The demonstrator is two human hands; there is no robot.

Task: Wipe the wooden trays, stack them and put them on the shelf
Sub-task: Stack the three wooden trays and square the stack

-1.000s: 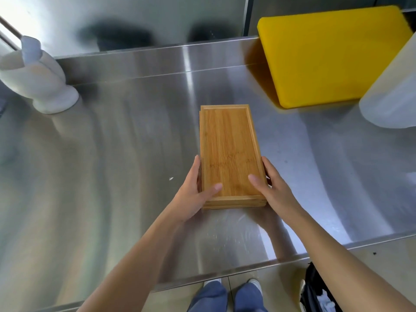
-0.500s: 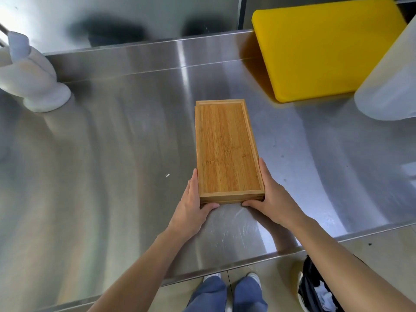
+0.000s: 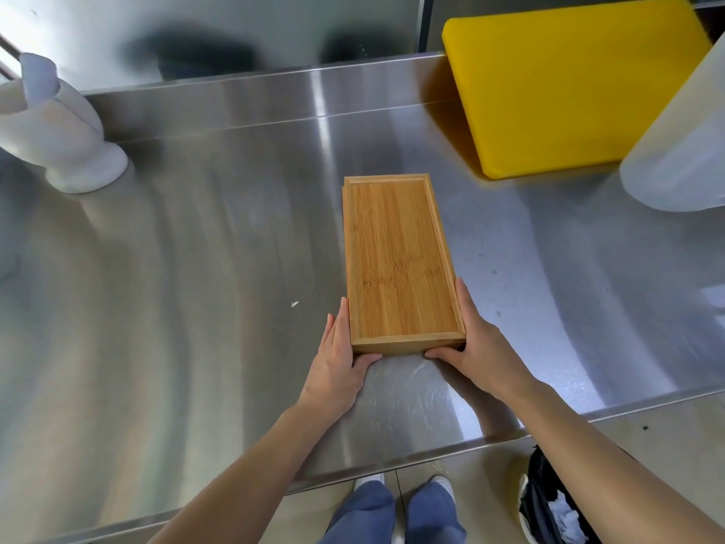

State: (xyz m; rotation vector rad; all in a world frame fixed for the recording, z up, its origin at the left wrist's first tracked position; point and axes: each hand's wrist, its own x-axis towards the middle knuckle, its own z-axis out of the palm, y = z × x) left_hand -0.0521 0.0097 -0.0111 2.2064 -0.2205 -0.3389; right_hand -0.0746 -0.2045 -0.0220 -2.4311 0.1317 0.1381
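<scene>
I see one faint engraved mark on the top wooden tray (image 3: 400, 265), lower middle of the frame, too faint to read. I find no other text or labels.

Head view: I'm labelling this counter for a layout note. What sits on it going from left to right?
White holder → stack of wooden trays, gripped at its near end by the left hand and right hand → yellow cutting board → translucent container.

The yellow board (image 3: 569, 84) at the counter's (image 3: 196, 308) far right corner is running behind a translucent container (image 3: 682, 151), itself cut by the right edge. The white holder (image 3: 51, 127) is leaving the left edge. Lower trays (image 3: 400, 261) are hiding under the top one.
</scene>
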